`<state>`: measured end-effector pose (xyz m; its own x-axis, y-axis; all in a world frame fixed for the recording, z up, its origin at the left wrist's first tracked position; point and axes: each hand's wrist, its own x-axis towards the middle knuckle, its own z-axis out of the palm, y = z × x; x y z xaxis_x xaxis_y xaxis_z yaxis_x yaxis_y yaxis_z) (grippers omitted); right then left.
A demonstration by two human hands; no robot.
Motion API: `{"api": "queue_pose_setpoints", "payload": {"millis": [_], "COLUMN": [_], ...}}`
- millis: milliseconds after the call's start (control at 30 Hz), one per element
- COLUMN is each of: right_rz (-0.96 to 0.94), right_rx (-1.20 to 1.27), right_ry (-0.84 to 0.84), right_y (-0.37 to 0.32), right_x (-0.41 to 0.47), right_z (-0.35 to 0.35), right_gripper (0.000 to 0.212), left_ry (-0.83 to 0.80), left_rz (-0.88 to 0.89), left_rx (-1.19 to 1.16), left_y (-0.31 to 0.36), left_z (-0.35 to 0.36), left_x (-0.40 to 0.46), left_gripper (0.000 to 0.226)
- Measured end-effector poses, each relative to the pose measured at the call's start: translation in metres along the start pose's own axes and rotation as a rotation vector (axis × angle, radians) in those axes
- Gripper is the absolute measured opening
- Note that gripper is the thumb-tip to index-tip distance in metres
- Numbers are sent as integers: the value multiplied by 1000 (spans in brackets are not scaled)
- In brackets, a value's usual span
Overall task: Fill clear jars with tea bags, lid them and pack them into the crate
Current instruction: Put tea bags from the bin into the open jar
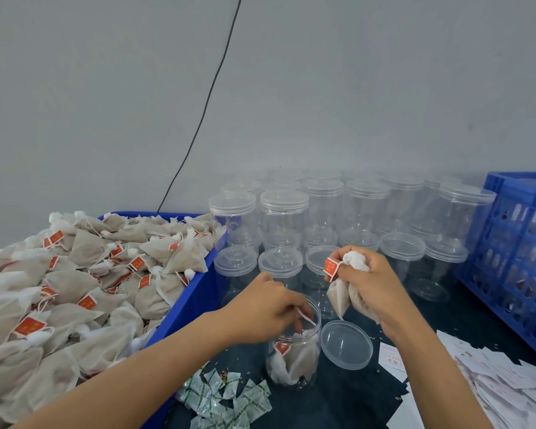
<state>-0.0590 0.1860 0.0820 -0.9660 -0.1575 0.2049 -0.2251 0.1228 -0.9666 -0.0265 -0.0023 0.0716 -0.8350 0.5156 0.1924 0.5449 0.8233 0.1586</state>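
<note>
While the left hand [265, 308] tucks bags into the open jar [294, 348] near the table's front edge, fingers curled inside, the right hand [365, 283] grips further tea bags [338, 297], best fed singly, tags inward

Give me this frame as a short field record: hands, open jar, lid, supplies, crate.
left hand: over the open jar's mouth, fingers inside on a tea bag's string
right hand: grips a bunch of tea bags above the table
open jar: upright, partly filled with tea bags
loose lid: lies on the table right of the jar
tea bag bin: blue, heaped, at left
empty jars: lidded, stacked behind
small packets: green-printed, in front of the jar
crate: blue, at right
</note>
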Motion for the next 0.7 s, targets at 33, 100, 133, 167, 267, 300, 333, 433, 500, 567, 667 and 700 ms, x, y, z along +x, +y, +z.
{"api": "queue_pose_setpoints", "payload": {"millis": [33,100,133,167,267,300,333,433,500,567,667,700], "right_rz": [3,25,44,64,145,163,169,172,177,173,185,189], "right_rx": [10,45,67,90,158,191,220,202,172,166,209,228], "right_ry": [-3,-1,3,5,20,32,44,91,87,54,19,4], "right_y": [0,1,1,2,4,5,6,9,11,12,15,15], "right_x": [-1,-1,-1,-1,-1,-1,0,2,2,0,-3,-3], "right_z": [1,4,5,7,14,17,20,26,32,39,48,49], "right_gripper": [23,23,21,19,16,20,20,16,16,11,24,25], "left_ry": [-14,-109,-167,-220,-288,-263,-210,58,183,174,246,294], "left_rz": [9,25,25,14,-34,-33,-35,-104,-188,-208,-196,-210], "left_rx": [30,110,121,102,-34,-67,-87,-196,-447,-585,-473,-420], "left_y": [2,4,4,4,0,1,2,-4,-8,-7,-6,-7], "left_z": [0,3,5,6,7,6,5,-1,-6,-8,-3,-2], "left_x": [0,-2,-4,-5,-6,-6,-7,-8,-10,-12,-12,-12], "left_gripper": [29,32,34,39,55,54,50,31,21,38,36,30]}}
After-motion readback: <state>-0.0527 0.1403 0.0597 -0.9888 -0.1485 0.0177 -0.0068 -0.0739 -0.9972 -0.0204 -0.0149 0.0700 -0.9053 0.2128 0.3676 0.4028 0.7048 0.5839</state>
